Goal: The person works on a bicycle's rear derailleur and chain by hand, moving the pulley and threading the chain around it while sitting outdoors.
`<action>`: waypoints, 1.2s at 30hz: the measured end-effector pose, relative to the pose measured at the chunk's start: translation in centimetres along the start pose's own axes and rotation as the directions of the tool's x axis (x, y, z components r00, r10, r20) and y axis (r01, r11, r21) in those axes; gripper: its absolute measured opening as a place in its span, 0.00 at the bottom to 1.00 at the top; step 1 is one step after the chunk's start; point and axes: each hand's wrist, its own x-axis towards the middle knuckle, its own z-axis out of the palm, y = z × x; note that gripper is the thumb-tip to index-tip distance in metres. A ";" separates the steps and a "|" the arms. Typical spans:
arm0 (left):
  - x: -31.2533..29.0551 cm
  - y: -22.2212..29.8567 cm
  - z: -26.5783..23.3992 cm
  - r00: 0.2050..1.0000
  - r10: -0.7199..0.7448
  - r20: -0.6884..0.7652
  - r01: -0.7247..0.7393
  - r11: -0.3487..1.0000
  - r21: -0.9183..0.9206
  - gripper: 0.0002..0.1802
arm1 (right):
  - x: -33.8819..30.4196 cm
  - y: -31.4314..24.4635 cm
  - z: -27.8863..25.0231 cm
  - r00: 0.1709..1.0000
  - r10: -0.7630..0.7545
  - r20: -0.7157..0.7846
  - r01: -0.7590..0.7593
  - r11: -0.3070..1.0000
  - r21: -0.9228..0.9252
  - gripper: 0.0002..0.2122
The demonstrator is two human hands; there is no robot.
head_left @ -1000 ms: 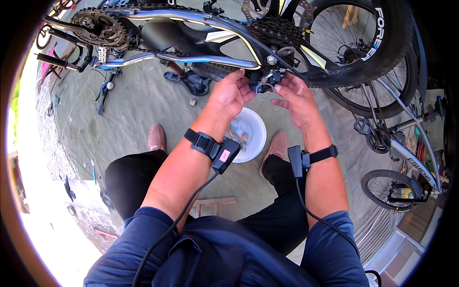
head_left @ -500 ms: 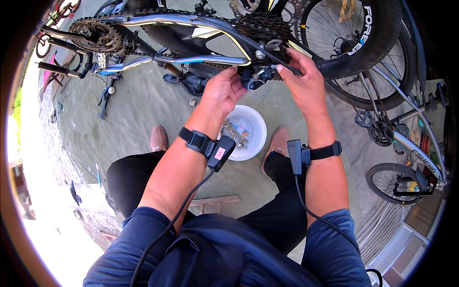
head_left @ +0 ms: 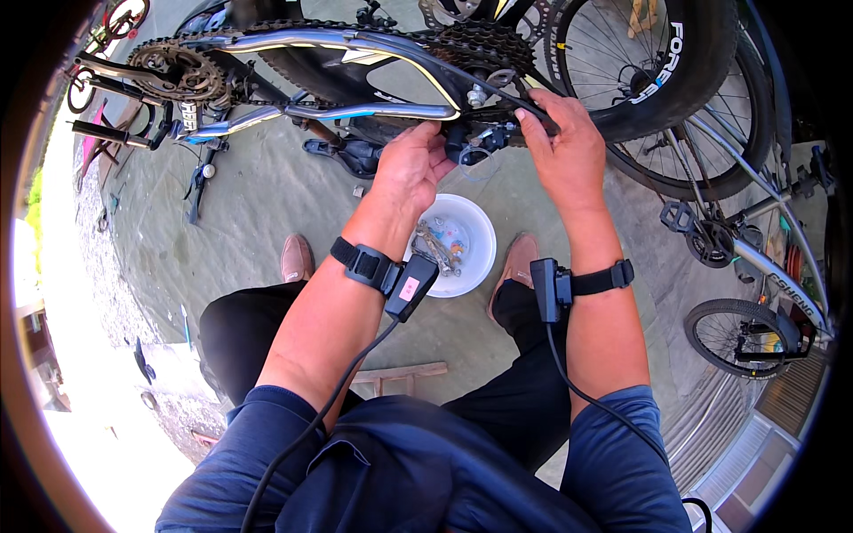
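Note:
A bicycle with a blue, black and pale yellow frame [head_left: 355, 113] lies across the upper part of the view, its rear sprockets [head_left: 480, 49] above my hands. Below them sits the rear derailleur [head_left: 480, 144], with a thin loop of bare cable hanging from it. My left hand [head_left: 411, 164] is closed at the derailleur's left side, its thumb by the frame tube and some fingertips hidden. On the other side, my right hand [head_left: 567, 147] pinches a black cable housing [head_left: 506, 96] between thumb and fingers.
A white bucket [head_left: 480, 240] with metal tools stands between my feet. A low wooden stool [head_left: 400, 371] is beneath me. Another bicycle, with a silver frame [head_left: 773, 275], is at the right. A pair of cranks and chainrings [head_left: 178, 73] shows at upper left.
My right thumb has moved up and slightly away from the derailleur, onto the black cable housing. My left hand stays almost where it was.

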 end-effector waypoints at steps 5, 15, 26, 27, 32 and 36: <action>-0.3 0.0 0.0 1.000 0.022 0.019 -0.022 1.000 -0.014 0.13 | -0.1 0.5 0.1 0.997 -0.067 -0.043 0.064 0.996 -0.069 0.11; -1.2 -0.5 1.0 0.997 0.079 -0.011 -0.079 0.996 0.042 0.08 | -0.8 1.2 -0.4 0.997 0.076 -0.018 -0.076 0.997 0.013 0.12; -0.4 -2.0 0.7 0.987 0.157 0.018 -0.157 0.988 0.012 0.06 | -1.1 2.5 -1.2 1.000 0.030 -0.006 -0.030 0.998 0.064 0.15; -0.5 -2.0 0.9 0.987 0.159 0.014 -0.160 0.986 0.040 0.06 | -1.2 2.4 -1.6 0.998 0.054 0.020 -0.056 0.996 0.076 0.16; -1.2 -1.9 0.9 0.976 0.214 0.026 -0.214 0.977 -0.022 0.08 | -1.1 1.6 -2.9 0.984 0.078 0.162 -0.097 0.989 0.112 0.19; -1.8 -1.9 1.6 0.970 0.241 -0.002 -0.241 0.969 0.057 0.09 | -1.0 2.2 -4.0 0.977 0.056 0.207 -0.104 0.968 0.228 0.19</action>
